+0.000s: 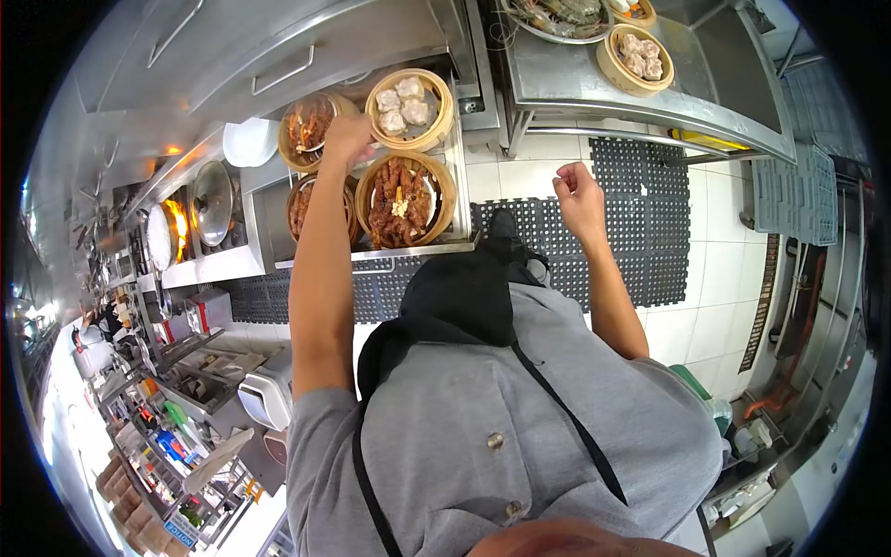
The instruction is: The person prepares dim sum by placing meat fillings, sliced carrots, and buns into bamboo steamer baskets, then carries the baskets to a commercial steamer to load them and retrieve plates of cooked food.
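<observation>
An open steel drawer [455, 243] holds several round bamboo steamers. My left hand [349, 141] reaches over them, fingers bent down and pressed together at the edge of the upper-left steamer of chicken feet [309, 125]; what the fingertips hold, if anything, is hidden. Just right of that hand is a steamer of pale dumplings [402, 108]. Nearer me sits a larger steamer of dark chicken feet [401, 202] with yellowish bits on top. Behind my forearm, another steamer [303, 206] is partly covered. My right hand [581, 195] hangs in a loose fist above the floor mat, apart from everything.
On the steel table [557, 88] at the upper right stand a steamer of dumplings [637, 59] and a tray of shrimp [561, 14]. Left of the drawer are white plates [250, 142], a metal lid [212, 202] and an open flame [178, 227]. A black perforated mat [640, 223] covers the floor.
</observation>
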Tool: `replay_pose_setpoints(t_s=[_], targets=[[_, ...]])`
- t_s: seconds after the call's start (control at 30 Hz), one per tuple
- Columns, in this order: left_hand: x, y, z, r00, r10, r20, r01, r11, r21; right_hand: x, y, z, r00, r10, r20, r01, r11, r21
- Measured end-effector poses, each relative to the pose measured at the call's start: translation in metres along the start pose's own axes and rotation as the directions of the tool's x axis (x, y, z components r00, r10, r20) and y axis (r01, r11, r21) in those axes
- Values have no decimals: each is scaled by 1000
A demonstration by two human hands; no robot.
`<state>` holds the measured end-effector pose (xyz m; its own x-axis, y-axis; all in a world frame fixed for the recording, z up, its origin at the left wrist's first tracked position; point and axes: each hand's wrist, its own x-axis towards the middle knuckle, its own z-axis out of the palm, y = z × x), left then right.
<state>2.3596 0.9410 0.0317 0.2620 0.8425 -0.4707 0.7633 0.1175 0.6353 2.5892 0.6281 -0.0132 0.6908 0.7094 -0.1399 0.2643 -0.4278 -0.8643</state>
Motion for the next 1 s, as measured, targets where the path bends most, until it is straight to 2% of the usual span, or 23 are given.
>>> replay_pose_setpoints(t_s=[0.07, 0.13, 0.27, 0.33, 0.37, 0.43, 0.47, 0.5, 0.53, 0.57, 0.6, 0.63, 0.67, 0.7, 0.77, 0.8, 0.83, 0.9, 0.93, 1.0], targets=[[1, 6, 0, 999, 6, -40, -6, 1000, -4, -3, 6, 0, 999, 15, 35, -15, 1000, 7], [15, 8, -6, 995, 102, 14, -102, 953, 284, -5, 8, -3, 998, 24, 61, -25, 1000, 7], [34, -1, -6, 993, 97, 61, -112, 932, 345, -10, 19, -5, 995, 5, 95, -4, 1000, -11], [30, 6, -3, 966, 258, -9, -192, 740, 644, -14, 22, -7, 993, 5, 116, 0, 999, -39], [28, 10, -1, 965, 262, -10, -194, 739, 646, -16, 24, -8, 995, -14, 100, 16, 1000, -25], [8, 26, 5, 919, 329, -219, -88, 710, 698, -20, 30, -8, 996, -69, 65, 71, 997, -36], [0, 39, 6, 920, 377, -106, -188, 662, 726, -22, 36, -9, 991, -117, 60, 120, 991, -57], [-10, 47, -2, 915, 402, -42, -238, 620, 747, -25, 47, -13, 971, -231, 65, 238, 959, -153], [-23, 53, -6, 922, 362, -139, -146, 656, 740, -26, 50, -10, 980, -181, 84, 190, 976, -103], [-20, 44, -10, 886, 403, -227, -135, 695, 707, -21, 55, -6, 982, -142, 124, 149, 988, -49], [-25, 50, -17, 950, 265, -168, -108, 779, 618, -17, 66, 0, 987, -133, 89, 131, 991, 22], [-40, 56, -24, 959, 229, -169, -121, 866, 486, -14, 64, 0, 989, -80, 124, 67, 992, 104], [-55, 58, -27, 956, 220, -195, -112, 886, 450, -11, 56, -4, 982, -139, 131, 146, 989, -40], [-67, 61, -31, 952, 225, -209, -120, 899, 422, -5, 43, -2, 974, -173, 144, 180, 983, -37], [-80, 55, -42, 941, 228, -249, -112, 907, 406, 3, 11, -4, 988, -61, 139, 61, 998, 7], [-88, 48, -47, 936, 233, -263, -111, 907, 407, 4, -22, -8, 977, -163, 136, 168, 986, -26], [-98, 43, -56, 935, 226, -275, -106, 915, 390, 8, -37, -8, 963, -235, 135, 221, 969, 112], [-125, 32, -78, 950, 187, -250, -147, 974, 172, 2, -97, -7, 962, -216, 166, 195, 972, 132], [-136, 23, -86, 936, 204, -288, -183, 978, 98, -1, -122, -3, 961, -222, 164, 204, 972, 118], [-155, 9, -104, 930, 206, -305, -203, 978, 41, -9, -159, 12, 909, -274, 315, 243, 961, 134]])
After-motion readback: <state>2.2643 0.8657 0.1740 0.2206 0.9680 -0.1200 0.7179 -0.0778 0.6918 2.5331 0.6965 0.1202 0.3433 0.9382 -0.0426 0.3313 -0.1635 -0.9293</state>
